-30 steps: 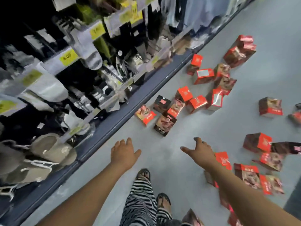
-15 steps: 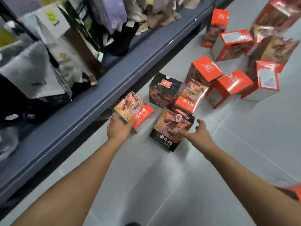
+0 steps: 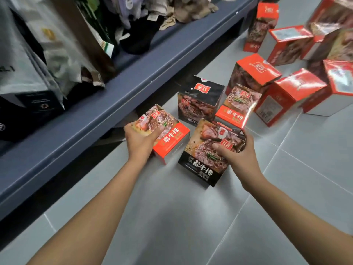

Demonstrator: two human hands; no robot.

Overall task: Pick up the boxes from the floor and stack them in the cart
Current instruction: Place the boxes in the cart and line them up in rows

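Note:
Several red and black steak-picture boxes lie scattered on the grey tiled floor. My left hand grips a red box lying near the shelf base, thumb on its top face. My right hand grips a black box beside it, thumb on the picture, fingers round its far edge. Just behind stand another black box and a red-fronted box. No cart is in view.
A dark blue shelf ledge runs diagonally along the left, with packaged goods hanging above it. More red boxes crowd the upper right floor. Bare grey tiles lie below my hands.
I have moved in close to the boxes. My left hand has closed round the red box and my right hand round the black box, where before both only reached towards them.

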